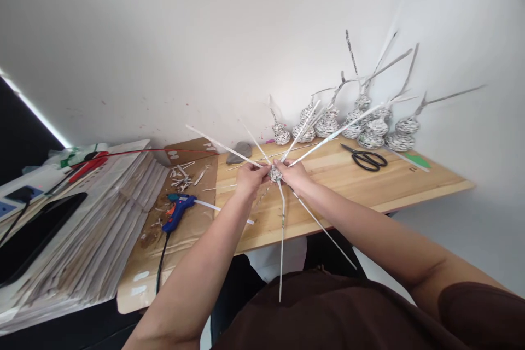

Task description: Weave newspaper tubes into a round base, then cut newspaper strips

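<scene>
Sitting between both hands: woven piece

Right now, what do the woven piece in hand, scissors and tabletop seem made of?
Woven piece: probably rolled paper, matte, with print-like grey flecks. Scissors: probably metal, dark-finished, given slim pointed blades; handles unclear. Tabletop: apparently wood, smooth, showing grain.

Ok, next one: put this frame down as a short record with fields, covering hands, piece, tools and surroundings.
Hands: left hand and right hand both grip the woven piece
Piece: small, with long pale strips radiating outward
Tools: blue glue gun on cardboard, person's left; black scissors on wooden board, right
Back of board: several gourd-shaped woven pieces with projecting stems
Far left: stack of papers bearing a dark flat device
</scene>
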The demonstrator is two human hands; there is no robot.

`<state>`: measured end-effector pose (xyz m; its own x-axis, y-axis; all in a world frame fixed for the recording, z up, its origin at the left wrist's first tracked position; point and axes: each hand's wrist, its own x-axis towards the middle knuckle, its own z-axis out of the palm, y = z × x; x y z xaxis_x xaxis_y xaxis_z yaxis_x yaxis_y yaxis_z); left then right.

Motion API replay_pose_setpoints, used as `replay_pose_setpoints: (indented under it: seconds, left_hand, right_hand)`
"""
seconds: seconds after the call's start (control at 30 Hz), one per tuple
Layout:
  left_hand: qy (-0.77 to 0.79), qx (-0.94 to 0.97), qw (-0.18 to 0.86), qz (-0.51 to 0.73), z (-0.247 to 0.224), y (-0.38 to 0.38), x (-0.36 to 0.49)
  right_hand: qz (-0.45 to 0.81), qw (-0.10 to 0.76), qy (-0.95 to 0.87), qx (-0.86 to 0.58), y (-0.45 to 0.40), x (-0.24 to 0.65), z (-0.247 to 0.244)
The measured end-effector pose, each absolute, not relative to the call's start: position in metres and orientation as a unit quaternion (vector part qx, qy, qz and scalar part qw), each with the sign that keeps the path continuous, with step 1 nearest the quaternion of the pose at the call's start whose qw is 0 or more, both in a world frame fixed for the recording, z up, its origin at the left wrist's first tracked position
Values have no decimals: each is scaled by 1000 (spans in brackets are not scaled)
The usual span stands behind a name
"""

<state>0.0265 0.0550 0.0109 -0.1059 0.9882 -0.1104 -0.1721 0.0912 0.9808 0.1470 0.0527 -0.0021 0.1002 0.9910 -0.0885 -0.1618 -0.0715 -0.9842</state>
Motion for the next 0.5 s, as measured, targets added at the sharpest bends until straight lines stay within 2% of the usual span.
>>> replay_pose_setpoints:
  seconds: [0.1,0.37,0.5]
  left_hand:
    - [500,409,501,576,11,55,30]
    - [534,398,539,515,11,53,19]
    - [503,401,573,507,13,53,15]
  right_hand:
    - [543,540,-409,-496,52,148,2]
    - [476,518,-483,-521,56,152,-10]
    - [465,504,-512,-516,57,153,-8]
